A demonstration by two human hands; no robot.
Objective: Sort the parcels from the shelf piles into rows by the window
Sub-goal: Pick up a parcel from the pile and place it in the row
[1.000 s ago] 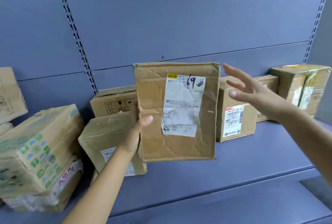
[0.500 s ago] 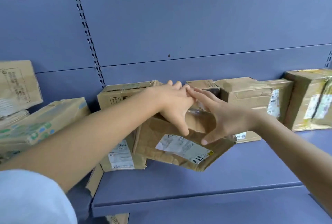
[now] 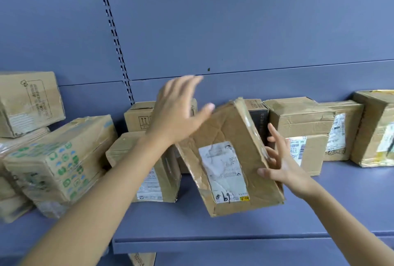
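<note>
Shelf (image 3: 332, 206) | left hand (image 3: 178, 116) spread (blurred) | right hand (image 3: 286, 170) touches parcel (image 3: 226, 135)

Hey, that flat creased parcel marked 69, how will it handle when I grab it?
Probably light: the flat parcel leans tilted against only the right hand, fingers spread. Creased cardboard suggests it may flex. Thin and on edge, it would likely tip.

The tilted flat parcel (image 3: 230, 135) carries a white shipping label (image 3: 221, 169), turned upside down. "69" is handwritten on it in black marker beside a small yellow mark, and the fine print is too small to read. Left of that parcel, a carton (image 3: 138, 116) shows two upward arrows. Just right of the parcel, a box label (image 3: 298, 150) bears barcodes, their digits unreadable.
</note>
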